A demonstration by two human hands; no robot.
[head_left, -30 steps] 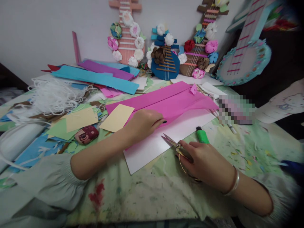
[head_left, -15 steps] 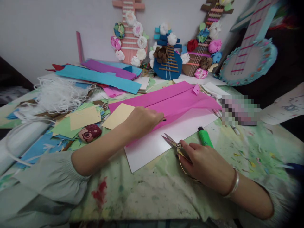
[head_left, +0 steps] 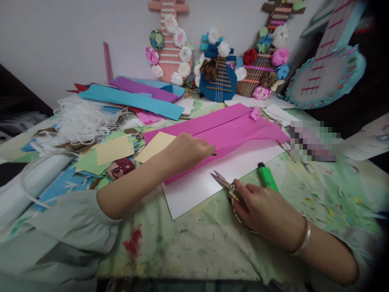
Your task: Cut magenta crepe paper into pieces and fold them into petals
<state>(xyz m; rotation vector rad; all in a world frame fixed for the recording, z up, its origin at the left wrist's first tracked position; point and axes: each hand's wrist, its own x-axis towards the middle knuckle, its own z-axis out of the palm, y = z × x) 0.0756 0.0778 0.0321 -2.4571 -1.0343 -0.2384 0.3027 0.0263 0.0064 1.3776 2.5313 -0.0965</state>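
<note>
A sheet of bright pink crepe paper (head_left: 231, 125) lies folded over a white board (head_left: 194, 194). My left hand (head_left: 193, 150) is closed at the paper's near edge, pinching it; the fingertips are mostly hidden. In my right hand (head_left: 264, 211) is a pair of scissors (head_left: 231, 187) with gold handles. Their blades are slightly apart and point up and left over the board, clear of the pink paper. Just behind my right hand lies a green bottle with a black cap (head_left: 267, 177). A cream card (head_left: 156, 145) sits beside my left wrist.
White cord (head_left: 86, 121) lies tangled at left, near paper scraps and a dark red bear-printed item (head_left: 120, 168). Blue paper (head_left: 130, 101) and purple paper (head_left: 142, 89) are stacked behind. Decorated paper instruments (head_left: 218, 83) stand against the wall. A white roll (head_left: 39, 186) lies at far left.
The whole view has shifted slightly, so everything appears a little farther right. Both hands keep their holds on the paper and the scissors, with hardly any movement.
</note>
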